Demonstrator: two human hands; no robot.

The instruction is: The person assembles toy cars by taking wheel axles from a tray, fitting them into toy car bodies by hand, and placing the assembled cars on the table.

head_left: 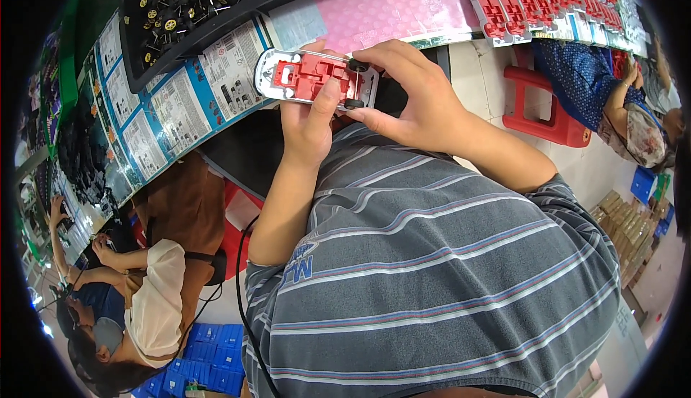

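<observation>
Over my lap, close to the table edge, I hold a toy car body (306, 74) with a white shell and a red inside part facing up. My left hand (308, 128) is closed around it, the thumb pressing on the red part. A thin wheel axle (359, 85) with a black wheel at each end lies across the car's right end. My right hand (425, 92) pinches this axle, forefinger at the upper wheel and thumb at the lower one. Whether the axle is seated in the body I cannot tell.
A black tray (209, 44) of black wheels with yellow hubs stands at the upper left, on printed sheets (169, 114). Several white-and-red car bodies (507, 9) line the far right of the pink tabletop (403, 6). Red stool (543, 110) to the right; people sit on both sides.
</observation>
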